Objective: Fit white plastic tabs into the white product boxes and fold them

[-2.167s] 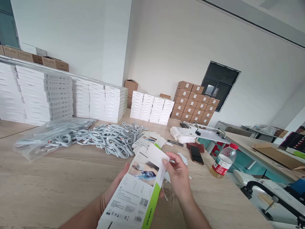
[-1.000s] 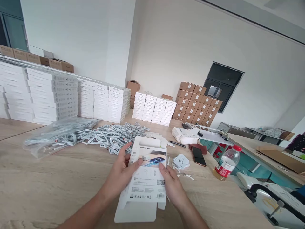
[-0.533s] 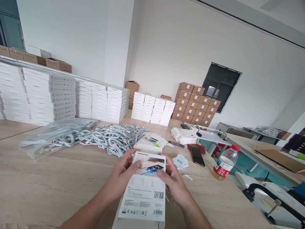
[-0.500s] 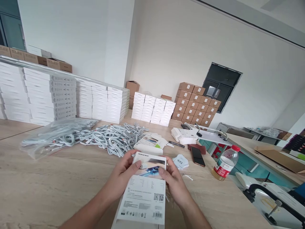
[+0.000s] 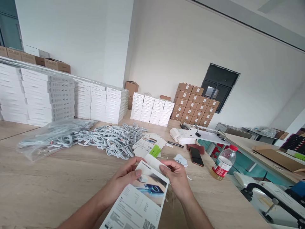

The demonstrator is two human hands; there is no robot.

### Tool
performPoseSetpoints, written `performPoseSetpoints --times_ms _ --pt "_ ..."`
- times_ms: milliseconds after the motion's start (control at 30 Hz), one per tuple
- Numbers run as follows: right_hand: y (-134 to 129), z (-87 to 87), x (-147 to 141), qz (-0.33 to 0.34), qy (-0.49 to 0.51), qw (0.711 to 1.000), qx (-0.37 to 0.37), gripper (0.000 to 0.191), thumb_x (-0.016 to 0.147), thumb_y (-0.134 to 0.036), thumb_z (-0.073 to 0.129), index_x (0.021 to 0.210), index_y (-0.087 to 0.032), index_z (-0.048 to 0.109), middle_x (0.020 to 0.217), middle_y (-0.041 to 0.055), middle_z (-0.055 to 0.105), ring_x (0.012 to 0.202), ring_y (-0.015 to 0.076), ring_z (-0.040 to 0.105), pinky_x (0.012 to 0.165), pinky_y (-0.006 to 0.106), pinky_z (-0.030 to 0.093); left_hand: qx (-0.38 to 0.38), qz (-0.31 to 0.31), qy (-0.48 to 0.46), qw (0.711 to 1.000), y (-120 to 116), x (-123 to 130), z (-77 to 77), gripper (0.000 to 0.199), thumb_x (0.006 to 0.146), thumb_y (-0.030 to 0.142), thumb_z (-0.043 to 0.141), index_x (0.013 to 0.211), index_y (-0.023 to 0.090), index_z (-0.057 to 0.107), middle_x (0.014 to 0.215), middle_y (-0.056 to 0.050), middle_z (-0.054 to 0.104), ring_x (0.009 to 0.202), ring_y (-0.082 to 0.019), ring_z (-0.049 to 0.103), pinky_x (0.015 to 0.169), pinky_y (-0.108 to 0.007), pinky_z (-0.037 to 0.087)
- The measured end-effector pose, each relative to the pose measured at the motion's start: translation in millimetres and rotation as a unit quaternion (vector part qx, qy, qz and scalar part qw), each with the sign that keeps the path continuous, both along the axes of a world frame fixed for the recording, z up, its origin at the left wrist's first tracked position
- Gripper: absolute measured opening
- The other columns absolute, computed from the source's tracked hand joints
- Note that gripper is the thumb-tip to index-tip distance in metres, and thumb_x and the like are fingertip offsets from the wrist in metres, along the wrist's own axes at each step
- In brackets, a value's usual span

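Note:
A white printed box [image 5: 140, 198] with a picture of a device and text on its face is held tilted between both hands. My left hand [image 5: 125, 179] grips its upper left edge, thumb on the printed face. At the top right corner, my right hand [image 5: 175, 175] pinches the white top flap [image 5: 153, 161], which stands up from the box. Fingers behind the box are partly hidden. Just beyond lie flat printed cartons [image 5: 145, 143] with a green patch, and grey-white cables [image 5: 114, 140] in a loose heap.
Stacks of white boxes [image 5: 35, 95] line the table's back left. A plastic bag of cables [image 5: 47, 136] lies before them. To the right are a phone [image 5: 196, 156], a pen [image 5: 175, 144], small cards [image 5: 180, 160] and a red-capped bottle [image 5: 223, 163].
The box has tilted, its lower end swinging left and toward me. Its top flap now shows raised, and my right hand has shifted up and right onto it.

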State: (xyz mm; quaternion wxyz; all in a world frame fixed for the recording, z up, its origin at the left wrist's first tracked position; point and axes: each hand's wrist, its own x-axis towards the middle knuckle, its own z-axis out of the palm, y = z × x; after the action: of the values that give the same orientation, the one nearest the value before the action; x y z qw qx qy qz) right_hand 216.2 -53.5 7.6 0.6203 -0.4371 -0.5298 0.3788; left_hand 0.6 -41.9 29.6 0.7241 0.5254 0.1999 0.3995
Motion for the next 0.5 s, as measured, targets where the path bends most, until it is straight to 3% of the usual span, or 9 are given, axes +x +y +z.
performPoseSetpoints --times_ms 100,200,333,400,500 --pt "1.7 -2.7 1.3 -0.031 -0.044 0.997 0.055 0.009 0.071 -0.032 0.078 0.074 -0.023 0.078 0.08 0.0015 0.063 0.07 0.0159 0.055 0.064 0.029 0.043 0.001 0.002 0.009 1.0 1.9 1.0 -2.6 0.04 0.08 0.038 0.072 0.116 0.025 0.063 0.092 -0.003 0.07 0.075 -0.02 0.065 0.066 -0.027 0.046" --pt "3.4 -4.2 2.9 -0.017 -0.05 0.997 0.056 0.008 0.069 -0.03 0.08 0.071 -0.023 0.077 0.077 0.0005 0.06 0.07 0.0153 0.055 0.063 0.028 0.041 0.01 0.005 0.014 1.0 3.6 0.8 -4.4 0.041 0.081 0.039 0.071 0.118 0.025 0.062 0.092 -0.003 0.07 0.075 -0.02 0.065 0.067 -0.027 0.046" --pt "3.5 -4.2 4.3 0.045 0.065 0.997 -0.025 0.027 0.069 -0.042 0.082 0.063 -0.019 0.071 0.065 -0.0019 0.059 0.059 0.0115 0.049 0.057 0.025 0.036 0.039 -0.026 0.043 0.998 2.8 -0.4 -5.3 0.038 0.086 0.036 0.065 0.122 0.025 0.059 0.1 -0.005 0.07 0.086 -0.022 0.065 0.073 -0.029 0.046" --pt "3.2 -5.0 3.7 0.071 0.15 0.982 -0.088 0.033 0.065 -0.045 0.084 0.06 -0.018 0.066 0.059 -0.0031 0.06 0.054 0.0104 0.048 0.054 0.024 0.035 0.057 -0.043 0.06 0.996 1.9 -0.6 -6.7 0.036 0.088 0.035 0.064 0.123 0.026 0.059 0.103 -0.005 0.07 0.089 -0.021 0.064 0.075 -0.029 0.046" --pt "3.1 -7.7 1.6 0.1 0.215 0.959 -0.156 0.035 0.056 -0.04 0.091 0.07 -0.018 0.067 0.062 -0.0025 0.066 0.054 0.012 0.054 0.054 0.024 0.039 0.074 -0.052 0.066 0.994 1.6 -0.7 -10.1 0.036 0.09 0.034 0.062 0.125 0.026 0.058 0.103 -0.005 0.069 0.088 -0.02 0.063 0.075 -0.028 0.046"
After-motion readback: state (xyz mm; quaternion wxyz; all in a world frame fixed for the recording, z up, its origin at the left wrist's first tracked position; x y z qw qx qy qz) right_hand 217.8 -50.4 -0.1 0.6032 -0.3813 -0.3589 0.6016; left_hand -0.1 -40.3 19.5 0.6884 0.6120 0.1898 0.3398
